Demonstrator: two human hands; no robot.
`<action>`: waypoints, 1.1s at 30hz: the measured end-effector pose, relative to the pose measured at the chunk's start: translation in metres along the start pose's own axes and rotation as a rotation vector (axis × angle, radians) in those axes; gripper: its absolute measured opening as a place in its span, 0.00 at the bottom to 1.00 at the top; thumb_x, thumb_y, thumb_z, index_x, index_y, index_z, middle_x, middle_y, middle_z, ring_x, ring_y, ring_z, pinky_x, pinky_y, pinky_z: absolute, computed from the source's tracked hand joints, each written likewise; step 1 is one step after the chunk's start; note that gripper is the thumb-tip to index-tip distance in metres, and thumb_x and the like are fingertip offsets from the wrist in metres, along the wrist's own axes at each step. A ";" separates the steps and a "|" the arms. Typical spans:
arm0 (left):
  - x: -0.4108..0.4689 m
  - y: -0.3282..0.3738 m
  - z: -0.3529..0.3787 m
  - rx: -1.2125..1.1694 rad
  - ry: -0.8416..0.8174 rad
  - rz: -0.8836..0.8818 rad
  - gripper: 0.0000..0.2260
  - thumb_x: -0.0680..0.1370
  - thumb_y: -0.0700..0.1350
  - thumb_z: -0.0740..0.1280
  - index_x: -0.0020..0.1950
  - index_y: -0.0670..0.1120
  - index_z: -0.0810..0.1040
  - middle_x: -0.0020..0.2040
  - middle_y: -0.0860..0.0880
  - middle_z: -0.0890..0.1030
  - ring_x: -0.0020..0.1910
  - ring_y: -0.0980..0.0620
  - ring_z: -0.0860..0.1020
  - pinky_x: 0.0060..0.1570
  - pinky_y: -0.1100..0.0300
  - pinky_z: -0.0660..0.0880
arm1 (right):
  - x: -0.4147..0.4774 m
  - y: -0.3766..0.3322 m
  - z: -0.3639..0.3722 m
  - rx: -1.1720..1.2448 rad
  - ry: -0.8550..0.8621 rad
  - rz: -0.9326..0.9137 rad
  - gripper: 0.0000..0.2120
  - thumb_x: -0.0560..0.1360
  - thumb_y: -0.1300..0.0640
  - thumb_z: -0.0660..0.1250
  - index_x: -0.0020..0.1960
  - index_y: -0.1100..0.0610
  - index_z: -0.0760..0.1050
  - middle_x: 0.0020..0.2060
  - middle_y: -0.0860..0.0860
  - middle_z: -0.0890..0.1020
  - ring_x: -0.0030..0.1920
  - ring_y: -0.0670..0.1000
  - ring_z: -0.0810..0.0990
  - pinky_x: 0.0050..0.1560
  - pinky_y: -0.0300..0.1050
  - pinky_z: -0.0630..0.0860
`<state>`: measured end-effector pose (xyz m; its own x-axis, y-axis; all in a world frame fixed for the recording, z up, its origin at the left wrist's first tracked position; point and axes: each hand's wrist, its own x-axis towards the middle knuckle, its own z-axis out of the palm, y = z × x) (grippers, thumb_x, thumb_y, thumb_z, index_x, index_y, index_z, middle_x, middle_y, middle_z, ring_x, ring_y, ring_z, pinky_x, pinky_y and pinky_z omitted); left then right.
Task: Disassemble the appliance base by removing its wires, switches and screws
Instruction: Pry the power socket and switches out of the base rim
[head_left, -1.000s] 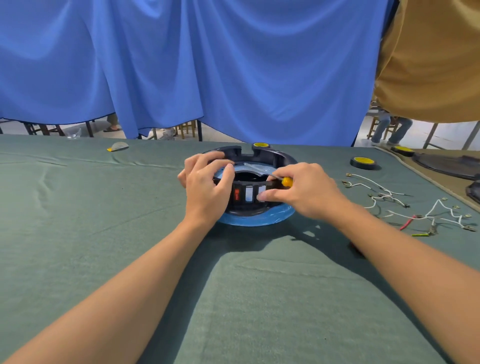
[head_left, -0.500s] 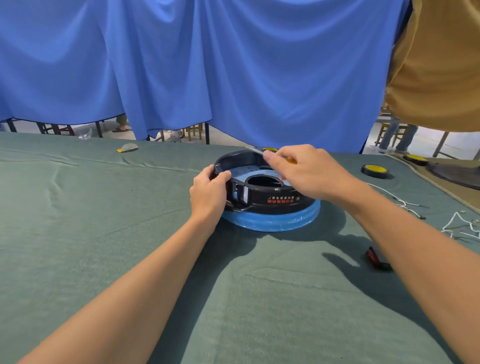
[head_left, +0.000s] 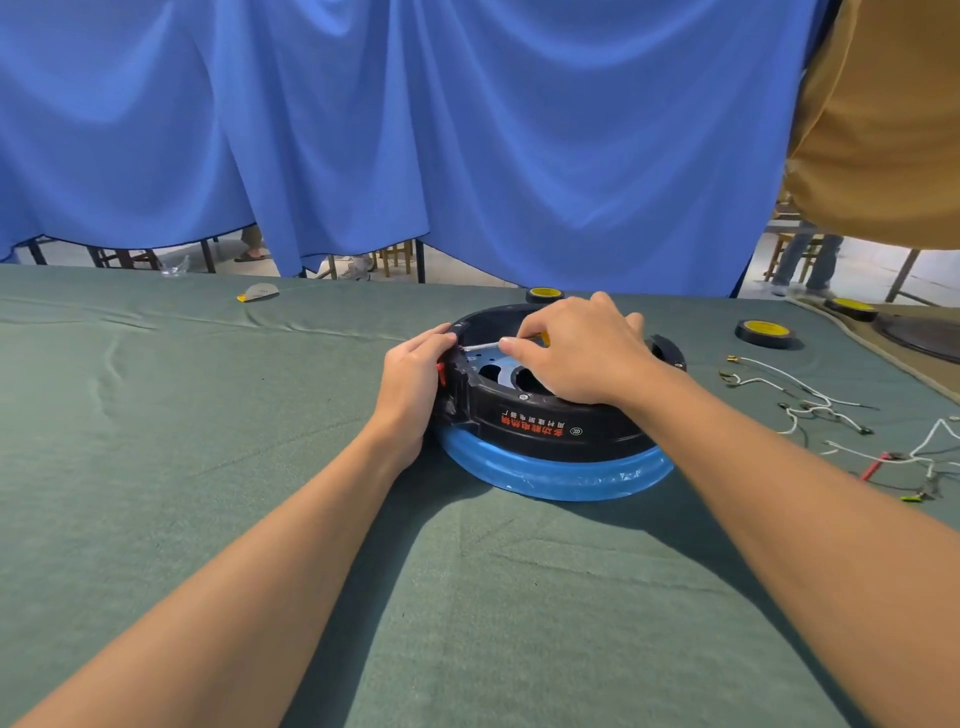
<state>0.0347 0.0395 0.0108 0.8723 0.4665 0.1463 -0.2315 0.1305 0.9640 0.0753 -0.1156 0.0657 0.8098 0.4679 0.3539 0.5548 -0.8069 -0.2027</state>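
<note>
A round black appliance base (head_left: 550, 426) with a blue rim lies upside down on the green cloth, red lettering facing me. My left hand (head_left: 413, 384) grips its left edge beside a red switch (head_left: 442, 373). My right hand (head_left: 576, 348) reaches over the base and holds a screwdriver (head_left: 483, 346) with a yellow handle; its metal shaft points left toward the rim by my left fingers. The tip is partly hidden.
Loose white wires (head_left: 810, 405) and a red-and-green wire bundle (head_left: 893, 467) lie at the right. Black-and-yellow round parts (head_left: 763, 332) sit at the back right, another (head_left: 544, 294) behind the base. A small grey piece (head_left: 258, 292) lies far left. A blue curtain hangs behind.
The base has been turned so the switch panel faces left and the lettering faces me. My right hand moved the screwdriver over the top, tip now at the left rim.
</note>
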 end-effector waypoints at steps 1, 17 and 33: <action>0.001 -0.001 0.000 -0.004 -0.001 -0.003 0.11 0.79 0.43 0.63 0.54 0.44 0.83 0.46 0.45 0.85 0.45 0.47 0.83 0.44 0.57 0.78 | 0.000 0.001 0.002 -0.010 0.036 0.002 0.15 0.78 0.36 0.57 0.47 0.41 0.79 0.48 0.48 0.77 0.58 0.55 0.65 0.53 0.57 0.62; 0.002 0.001 -0.006 -0.122 -0.031 -0.083 0.13 0.78 0.41 0.64 0.61 0.44 0.80 0.47 0.44 0.85 0.43 0.46 0.84 0.42 0.57 0.78 | -0.002 -0.002 0.005 -0.067 0.144 -0.069 0.16 0.78 0.36 0.58 0.48 0.41 0.82 0.36 0.44 0.68 0.51 0.50 0.58 0.49 0.54 0.57; 0.002 0.000 -0.004 -0.133 -0.023 -0.064 0.10 0.77 0.41 0.64 0.55 0.47 0.82 0.41 0.46 0.85 0.38 0.48 0.84 0.38 0.59 0.78 | -0.010 -0.004 0.004 -0.084 0.221 -0.005 0.16 0.78 0.38 0.59 0.45 0.43 0.82 0.34 0.44 0.69 0.50 0.50 0.60 0.54 0.57 0.60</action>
<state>0.0348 0.0439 0.0097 0.8966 0.4332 0.0920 -0.2287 0.2749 0.9339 0.0655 -0.1152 0.0592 0.7410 0.3889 0.5475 0.5330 -0.8365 -0.1273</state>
